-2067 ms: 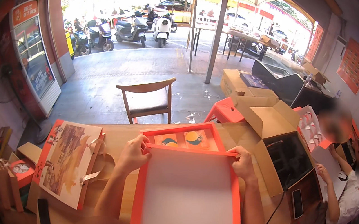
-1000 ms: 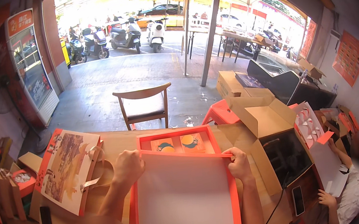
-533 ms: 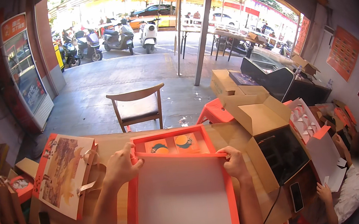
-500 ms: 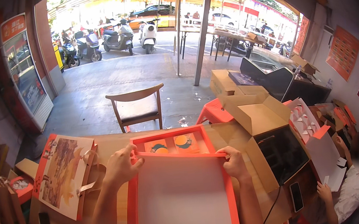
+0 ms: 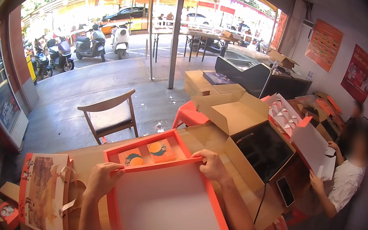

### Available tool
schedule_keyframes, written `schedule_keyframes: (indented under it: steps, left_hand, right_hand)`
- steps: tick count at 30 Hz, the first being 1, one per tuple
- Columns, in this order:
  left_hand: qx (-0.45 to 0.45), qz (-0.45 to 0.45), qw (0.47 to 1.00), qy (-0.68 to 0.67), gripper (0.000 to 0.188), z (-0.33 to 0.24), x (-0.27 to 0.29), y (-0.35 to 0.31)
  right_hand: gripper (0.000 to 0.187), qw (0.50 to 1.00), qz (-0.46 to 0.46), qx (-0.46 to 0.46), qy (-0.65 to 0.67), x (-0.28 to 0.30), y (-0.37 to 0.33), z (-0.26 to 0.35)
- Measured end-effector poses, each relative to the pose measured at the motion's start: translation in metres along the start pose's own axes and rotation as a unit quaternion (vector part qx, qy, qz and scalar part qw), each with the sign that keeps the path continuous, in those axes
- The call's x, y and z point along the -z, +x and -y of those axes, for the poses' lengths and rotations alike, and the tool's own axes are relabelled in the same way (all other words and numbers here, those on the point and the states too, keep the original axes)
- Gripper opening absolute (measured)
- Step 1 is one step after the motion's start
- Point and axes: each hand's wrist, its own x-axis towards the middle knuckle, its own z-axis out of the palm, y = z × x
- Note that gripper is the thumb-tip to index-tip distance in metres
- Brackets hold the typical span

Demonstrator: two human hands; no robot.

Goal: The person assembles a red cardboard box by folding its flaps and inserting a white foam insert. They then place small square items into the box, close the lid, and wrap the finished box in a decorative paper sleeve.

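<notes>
A shallow red box (image 5: 114,212) lies on the wooden table in front of me, its near end cut off by the lower edge of the view. Inside its far end are two flat orange packets (image 5: 160,149) with a yellow-and-dark design. A white panel (image 5: 166,210) with a red edge strip covers the nearer part of the box. My left hand (image 5: 97,182) pinches the left end of that strip. Its right end is between the thumb and fingers of my right hand (image 5: 214,167). What lies under the panel is hidden.
A printed gift box with ribbons (image 5: 46,198) stands at left. To the right are an open cardboard carton (image 5: 232,113) holding something black, and a phone (image 5: 285,191). Beyond it a person (image 5: 353,181) handles a white box (image 5: 311,149). A chair (image 5: 108,111) stands past the table.
The whole view has swung to the right. The red strip, earlier slanting with its left end farther up, now runs nearly level; my left hand has lowered with it. Both hands keep their hold.
</notes>
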Motion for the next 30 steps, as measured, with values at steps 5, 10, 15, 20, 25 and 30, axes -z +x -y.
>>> schedule_keyframes:
  steps: [5,10,15,20,25,30]
  left_hand:
    - [-0.023,-0.033,0.998,0.048,0.021,-0.005,-0.004,-0.002]
    - [-0.032,-0.046,0.997,0.055,0.017,-0.004,-0.01,0.003]
    - [-0.029,-0.081,0.996,0.012,0.014,0.021,-0.023,-0.001]
    - [0.002,-0.126,0.992,0.018,0.012,0.038,-0.034,-0.012]
    - [-0.002,-0.117,0.993,0.016,0.014,0.048,-0.044,-0.003]
    - [0.096,-0.047,0.994,-0.006,0.011,0.03,-0.03,0.0]
  right_hand:
    - [0.055,1.0,0.016,0.006,-0.024,0.002,0.001,0.005]
    - [0.06,0.997,-0.024,-0.02,-0.071,0.002,-0.005,0.001]
    - [0.03,0.972,-0.117,0.018,-0.204,-0.011,-0.002,-0.005]
    - [0.021,0.98,-0.092,-0.017,-0.173,-0.009,0.002,0.011]
    - [0.018,0.985,-0.108,0.009,-0.131,-0.001,-0.007,0.007]
    - [0.02,0.991,-0.065,0.066,-0.099,-0.003,-0.004,-0.015]
